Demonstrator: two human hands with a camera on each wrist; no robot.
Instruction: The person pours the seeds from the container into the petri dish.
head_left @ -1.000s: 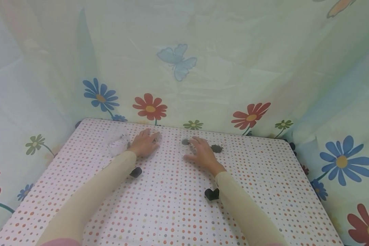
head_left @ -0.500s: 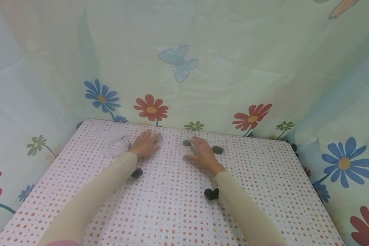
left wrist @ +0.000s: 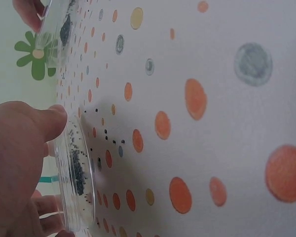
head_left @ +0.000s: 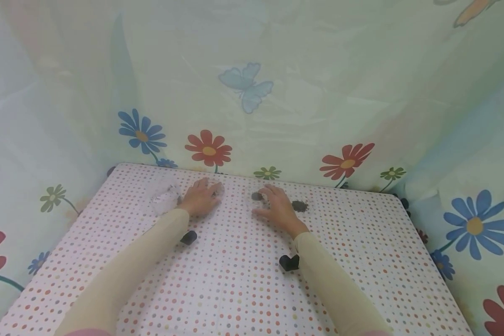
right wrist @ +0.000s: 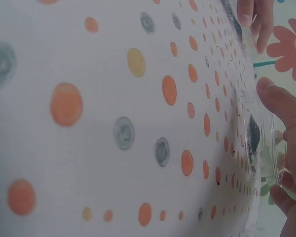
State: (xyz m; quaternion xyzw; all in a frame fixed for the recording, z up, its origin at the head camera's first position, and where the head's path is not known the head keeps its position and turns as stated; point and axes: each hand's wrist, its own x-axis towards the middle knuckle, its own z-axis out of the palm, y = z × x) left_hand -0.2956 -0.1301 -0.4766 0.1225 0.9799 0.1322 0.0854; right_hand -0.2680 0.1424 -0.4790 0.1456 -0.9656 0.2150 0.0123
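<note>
At the back of the table, my left hand (head_left: 200,198) spans a clear petri dish (left wrist: 65,182) that holds black granules (left wrist: 79,173). The left wrist view shows the thumb at one side of its rim and the fingers curled at the other. To the right, my right hand (head_left: 277,210) is over a second clear petri dish (right wrist: 271,148), which has a dark clump (right wrist: 254,136) in it. Its thumb and fingers bracket the rim in the right wrist view. Both dishes sit low on the dotted cloth, partly hidden by the hands.
Another clear dish (head_left: 163,198) stands left of the left hand. A dark granular heap (head_left: 300,206) lies right of the right hand. Loose black grains (left wrist: 107,136) dot the tablecloth (head_left: 235,280). A flowered curtain (head_left: 293,116) rises behind. Black wrist pieces (head_left: 289,262) show beside the sleeves.
Both hands keep their grip and place on the dishes. The head view has shifted slightly, so the whole scene sits a little further right and lower.
</note>
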